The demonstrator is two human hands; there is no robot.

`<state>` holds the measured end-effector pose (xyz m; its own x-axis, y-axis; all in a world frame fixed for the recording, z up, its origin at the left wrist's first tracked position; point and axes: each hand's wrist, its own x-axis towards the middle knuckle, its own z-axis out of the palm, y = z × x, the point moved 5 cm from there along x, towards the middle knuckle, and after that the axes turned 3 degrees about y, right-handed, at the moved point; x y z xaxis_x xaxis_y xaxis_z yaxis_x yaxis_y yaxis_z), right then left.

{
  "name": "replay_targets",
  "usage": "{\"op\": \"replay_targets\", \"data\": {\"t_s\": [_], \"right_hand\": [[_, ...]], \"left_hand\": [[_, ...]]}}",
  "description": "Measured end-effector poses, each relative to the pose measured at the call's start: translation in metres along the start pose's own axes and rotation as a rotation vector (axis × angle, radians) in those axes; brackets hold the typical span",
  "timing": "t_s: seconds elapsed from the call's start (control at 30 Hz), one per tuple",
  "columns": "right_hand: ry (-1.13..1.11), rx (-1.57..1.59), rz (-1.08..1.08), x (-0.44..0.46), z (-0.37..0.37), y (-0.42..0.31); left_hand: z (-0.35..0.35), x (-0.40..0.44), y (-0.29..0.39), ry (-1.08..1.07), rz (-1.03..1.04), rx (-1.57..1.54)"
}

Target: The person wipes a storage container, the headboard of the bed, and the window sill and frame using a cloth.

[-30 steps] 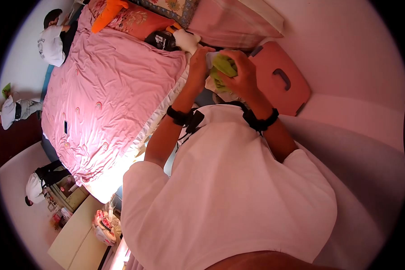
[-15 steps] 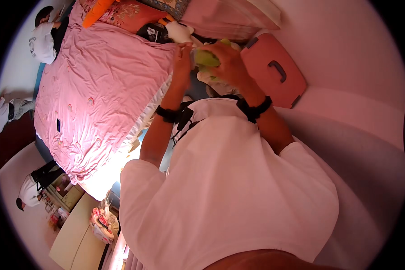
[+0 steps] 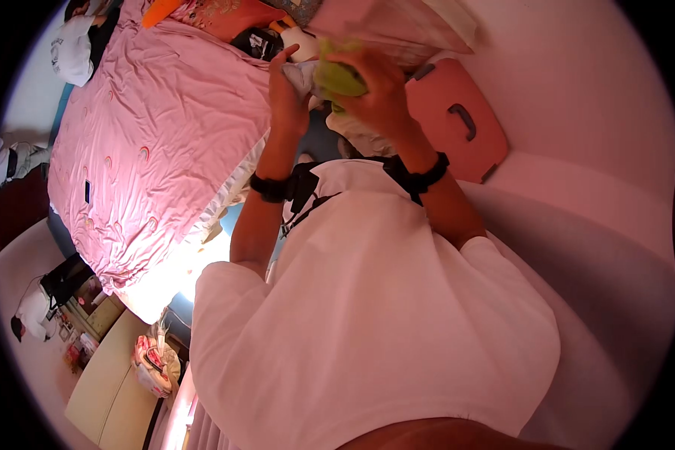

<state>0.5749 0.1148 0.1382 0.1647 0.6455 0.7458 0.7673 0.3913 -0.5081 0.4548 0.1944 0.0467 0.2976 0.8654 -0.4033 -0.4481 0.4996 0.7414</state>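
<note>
Off the near pillow-end corner of the bed (image 3: pixel 154 112), both arms are reaching forward, forearms converging toward the hands, a dark band (image 3: pixel 430 177) circling each wrist. Right hand (image 3: pixel 382 90) is holding a green cloth-like thing (image 3: pixel 341 77), fingers curling round it; both are showing blurred, finger detail hard to read. Left hand (image 3: pixel 285 101) is standing just beside, fingers stretching fairly straight, palm facing the other hand. Pale item (image 3: pixel 300 77) is lying between the hands, against the left palm; cannot tell whether those fingers are gripping it. Green thing is hanging clear of the bed, just beside the pale item; whether these two are touching, unclear. Pale bundle (image 3: pixel 360 139) is lying below the right hand; pink case (image 3: pixel 435 109) with a dark handle is standing beside that arm. White plush (image 3: pixel 300 45) is lying beyond the left fingers. Dark phone-like slab (image 3: pixel 88 192) is lying near the bed's far foot-end corner, well apart from both hands.
</note>
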Motion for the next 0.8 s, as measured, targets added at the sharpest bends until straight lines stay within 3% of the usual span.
{"op": "replay_targets", "data": {"t_s": [0.03, 0.1, 0.2, 0.43, 0.5, 0.53, 0.6, 0.63, 0.7, 0.73, 0.8], "right_hand": [[-0.086, -0.044, -0.025, 0.001, 0.013, -0.008], [-0.171, -0.088, -0.049, -0.002, 0.019, -0.014], [-0.245, -0.155, -0.143, -0.008, 0.022, -0.017], [-0.380, -0.209, -0.061, -0.025, 0.005, 0.029], [-0.365, -0.178, -0.031, -0.014, 0.004, 0.018], [-0.326, -0.136, -0.075, -0.006, 0.003, 0.002], [-0.284, -0.097, -0.115, -0.003, 0.009, -0.020], [-0.338, -0.100, -0.138, -0.006, 0.016, -0.029], [-0.391, -0.104, -0.157, -0.012, 0.021, -0.030], [-0.390, -0.103, -0.102, -0.015, 0.020, -0.019], [-0.396, -0.090, -0.055, -0.020, 0.019, 0.000]], "left_hand": [[-0.001, 0.005, -0.004, -0.008, 0.000, -0.003], [-0.006, 0.010, 0.000, -0.027, 0.208, 0.049], [-0.015, 0.003, 0.007, -0.043, 0.113, 0.025], [-0.020, -0.017, 0.005, -0.024, 0.095, 0.017], [-0.019, -0.020, 0.012, -0.036, 0.407, 0.082], [-0.019, -0.021, 0.011, -0.031, 0.405, 0.081], [-0.017, -0.024, 0.012, 0.033, 0.484, 0.510], [-0.019, -0.021, 0.010, 0.031, 0.483, 0.512], [-0.020, -0.012, -0.010, -0.098, 0.112, -0.095], [-0.021, -0.012, -0.013, -0.096, 0.111, -0.096], [-0.020, -0.019, -0.023, 0.030, -0.147, 0.039]]}}
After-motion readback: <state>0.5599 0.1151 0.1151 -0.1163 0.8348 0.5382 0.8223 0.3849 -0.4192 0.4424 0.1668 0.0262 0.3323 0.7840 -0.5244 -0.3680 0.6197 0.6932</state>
